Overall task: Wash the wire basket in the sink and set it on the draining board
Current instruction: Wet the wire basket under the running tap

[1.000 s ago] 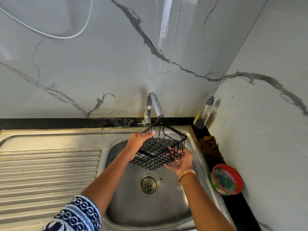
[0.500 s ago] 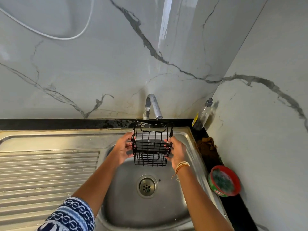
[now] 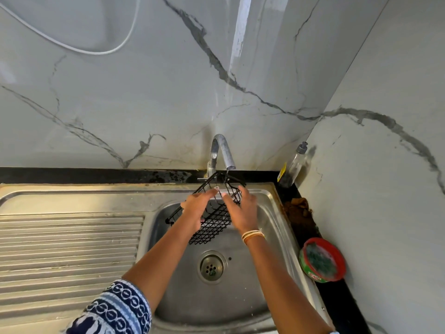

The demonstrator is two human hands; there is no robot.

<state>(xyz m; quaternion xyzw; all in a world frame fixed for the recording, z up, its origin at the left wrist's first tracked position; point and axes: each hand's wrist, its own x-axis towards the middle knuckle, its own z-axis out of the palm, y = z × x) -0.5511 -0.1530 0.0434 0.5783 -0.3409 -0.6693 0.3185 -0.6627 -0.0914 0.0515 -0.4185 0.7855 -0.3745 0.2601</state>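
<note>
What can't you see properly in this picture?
All in the head view:
- Basket: its middle is hidden behind the left hand and right hand.
- Water from the tap: too thin to tell whether it runs.
- Bottle label: too small to read.
- Red tub: its contents are blurred.
- Sink: near edge cut off by the frame.

The red tub (image 3: pixel 322 260) bears a label, too blurred to read.

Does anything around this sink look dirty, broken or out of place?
Yes: brown crumbly grime is caked in the corner strip right of the sink, below the soap bottle. Dark stains mottle the black ledge left of the tap.
</note>
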